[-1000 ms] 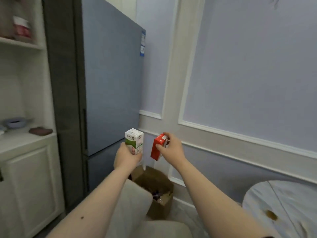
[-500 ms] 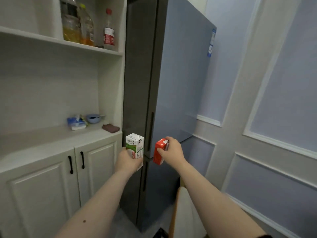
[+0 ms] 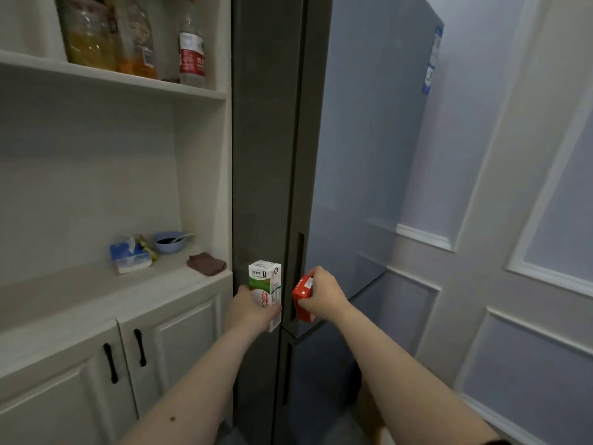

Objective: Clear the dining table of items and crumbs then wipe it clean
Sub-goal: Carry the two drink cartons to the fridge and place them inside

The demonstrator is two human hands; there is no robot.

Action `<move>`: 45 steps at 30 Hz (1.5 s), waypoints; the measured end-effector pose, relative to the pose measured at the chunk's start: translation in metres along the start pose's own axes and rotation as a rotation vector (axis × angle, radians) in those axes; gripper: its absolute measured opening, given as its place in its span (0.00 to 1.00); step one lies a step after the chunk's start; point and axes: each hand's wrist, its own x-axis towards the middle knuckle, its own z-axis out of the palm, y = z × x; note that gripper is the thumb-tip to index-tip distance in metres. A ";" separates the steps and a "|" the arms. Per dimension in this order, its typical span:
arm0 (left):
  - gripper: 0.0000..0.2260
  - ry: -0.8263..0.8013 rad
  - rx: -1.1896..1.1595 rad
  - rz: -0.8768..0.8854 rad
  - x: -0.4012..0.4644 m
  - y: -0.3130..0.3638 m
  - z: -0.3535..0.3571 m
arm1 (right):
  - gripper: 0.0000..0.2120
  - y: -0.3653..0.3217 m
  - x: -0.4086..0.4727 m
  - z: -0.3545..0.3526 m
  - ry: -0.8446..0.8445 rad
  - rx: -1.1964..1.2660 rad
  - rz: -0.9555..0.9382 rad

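A person stands at a grey two-door refrigerator (image 3: 353, 155) with a drink carton in each hand, both apparently cleared from the dining table, which is out of view. The left hand (image 3: 248, 311) wraps its fingers round the lower half of a white-and-green milk carton (image 3: 265, 285), held upright just in front of the fridge's dark side panel. The right hand (image 3: 322, 297) pinches a small red carton (image 3: 302, 298) between thumb and curled fingers, tilted and right at the recessed door handle (image 3: 300, 252); whether a finger is already in the groove cannot be told. With both hands full, the red carton seems to be carried high in the fingers so the same hand can hook the door open, a sign the cartons are bound for cold storage. Beside the fridge, a cream cabinet (image 3: 96, 364) carries a tissue pack (image 3: 130, 256), a blue bowl (image 3: 169, 241) and a brown cloth (image 3: 207, 263) on its counter, with oil bottles (image 3: 109, 33) on the shelf above. Compared with a second ago, the view has swung left from the panelled wall and a cardboard box on the floor to face the fridge edge, and the cartons sit closer to the door
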 end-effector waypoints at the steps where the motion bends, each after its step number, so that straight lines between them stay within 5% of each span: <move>1: 0.25 0.012 0.007 -0.005 0.008 0.000 0.002 | 0.28 -0.001 0.009 0.002 -0.010 -0.007 0.003; 14: 0.27 -0.056 0.052 -0.021 0.110 -0.025 0.010 | 0.25 -0.012 0.092 0.032 -0.120 -0.651 -0.119; 22: 0.25 -0.171 0.079 0.019 0.152 -0.030 0.013 | 0.33 -0.028 0.120 0.047 -0.218 -1.022 -0.067; 45: 0.25 -0.155 0.038 0.037 0.138 -0.018 0.039 | 0.36 -0.021 0.141 0.043 -0.431 -1.150 -0.046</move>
